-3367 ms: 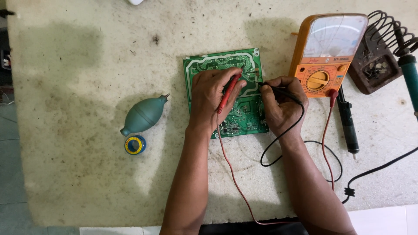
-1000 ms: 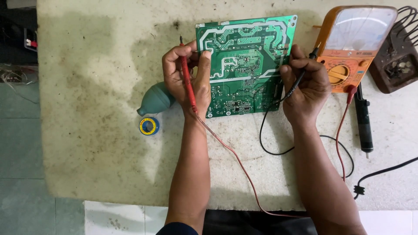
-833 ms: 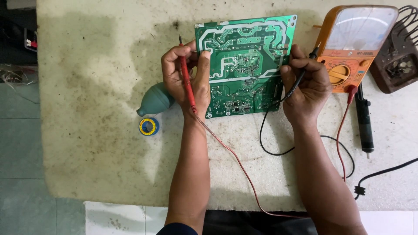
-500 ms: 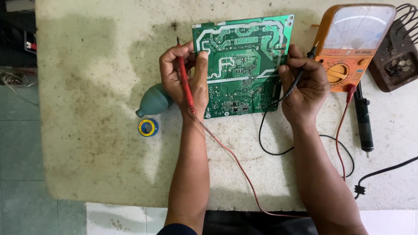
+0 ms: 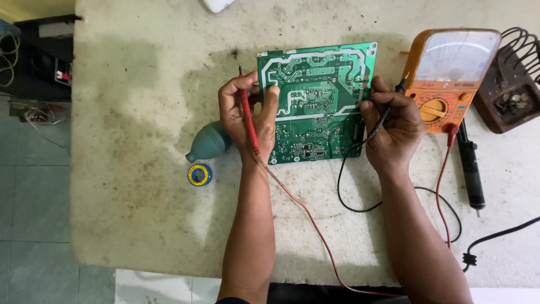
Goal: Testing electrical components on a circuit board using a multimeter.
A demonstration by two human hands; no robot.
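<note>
A green circuit board [image 5: 318, 101] lies solder side up on the stained tabletop [image 5: 140, 112], a little above and right of the frame's centre. The left hand [image 5: 247, 115] grips the board's left edge, thumb pressed onto its face, the other fingers curled around a red probe [image 5: 247, 112] that lies across the back of the hand with its tip pointing up the frame. The right hand [image 5: 394, 126] rests at the board's right edge, fingers closed around a black probe [image 5: 388, 110] that slants toward the upper right. A red lead [image 5: 304, 214] trails from the red probe down to the bottom edge; a black lead [image 5: 343, 186] loops below the board.

Just right of the right hand stands an orange analogue meter [image 5: 450, 73], with a dark pen-shaped tool [image 5: 469, 169] below it and a brown stand with a coiled holder [image 5: 512, 84] at the far right. Left of the left hand lies a teal rubber blower [image 5: 208, 141], and just beneath that a small yellow-and-blue reel [image 5: 199, 174].
</note>
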